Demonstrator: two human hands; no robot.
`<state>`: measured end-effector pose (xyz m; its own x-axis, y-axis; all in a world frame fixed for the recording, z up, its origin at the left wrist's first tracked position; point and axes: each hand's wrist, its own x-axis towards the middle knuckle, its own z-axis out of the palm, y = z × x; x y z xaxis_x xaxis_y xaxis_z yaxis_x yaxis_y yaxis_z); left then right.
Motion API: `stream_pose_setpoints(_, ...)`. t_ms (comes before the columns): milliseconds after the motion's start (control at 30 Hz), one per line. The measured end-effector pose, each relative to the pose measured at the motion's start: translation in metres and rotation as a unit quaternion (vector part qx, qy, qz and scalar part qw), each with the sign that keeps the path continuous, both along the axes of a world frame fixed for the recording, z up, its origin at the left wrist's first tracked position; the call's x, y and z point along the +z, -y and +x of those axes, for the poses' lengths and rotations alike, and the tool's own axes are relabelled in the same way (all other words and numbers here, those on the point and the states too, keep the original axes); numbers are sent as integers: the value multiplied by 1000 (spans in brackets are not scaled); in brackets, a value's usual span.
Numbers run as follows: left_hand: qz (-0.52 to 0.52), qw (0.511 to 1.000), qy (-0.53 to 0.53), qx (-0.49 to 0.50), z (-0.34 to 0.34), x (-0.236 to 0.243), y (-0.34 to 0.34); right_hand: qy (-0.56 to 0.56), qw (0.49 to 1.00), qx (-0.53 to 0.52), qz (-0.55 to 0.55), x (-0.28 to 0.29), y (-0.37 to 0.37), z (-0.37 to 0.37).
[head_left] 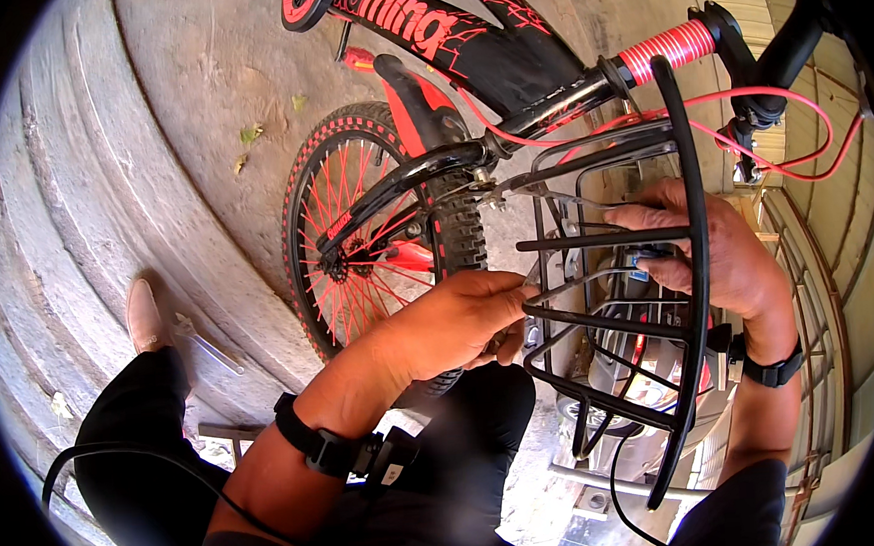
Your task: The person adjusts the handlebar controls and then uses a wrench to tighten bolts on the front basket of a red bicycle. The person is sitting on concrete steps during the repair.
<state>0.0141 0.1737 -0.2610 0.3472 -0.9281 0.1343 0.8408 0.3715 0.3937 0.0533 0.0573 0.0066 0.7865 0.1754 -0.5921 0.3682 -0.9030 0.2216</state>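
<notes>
A black and red bicycle (498,35) lies tipped across the upper middle, its red-spoked front wheel (352,271) below the fork (421,169). A black metal wire rack (701,337) is held upright at the right, beside the tyre. My left hand (460,322) pinches at the rack's left bars, its fingertips partly hidden. My right hand (716,246) grips the rack's middle bars from the right, with a small blue and black object (645,265) by its thumb. Red cables (801,176) loop above the rack, from near the red-wrapped steering tube (666,51).
Concrete ground (189,138) with curved ridges lies to the left, with a silver wrench (211,347) by my shoe (145,313). A pale panelled wall (836,249) with metal bars runs along the right. My knee (487,440) is below the wheel.
</notes>
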Motion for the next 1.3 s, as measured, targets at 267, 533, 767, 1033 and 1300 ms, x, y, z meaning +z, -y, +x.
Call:
stream_pose_setpoints(267,17,999,40,-21,18,10,-18,60,997,38,-32,-7,-1,-7)
stream_pose_setpoints(533,41,991,124,-5,36,11,-25,39,997,17,-70,-1,-10,-4)
stream_pose_setpoints(767,29,994,105,-27,49,8,-27,37,994,22,-96,-4,-16,-1)
stream_pose_setpoints(1033,15,994,109,-24,52,3,-22,37,995,45,-86,-1,-12,1)
stream_pose_setpoints(1300,15,995,98,-22,51,5,-23,71,990,67,-101,-5,-7,-1)
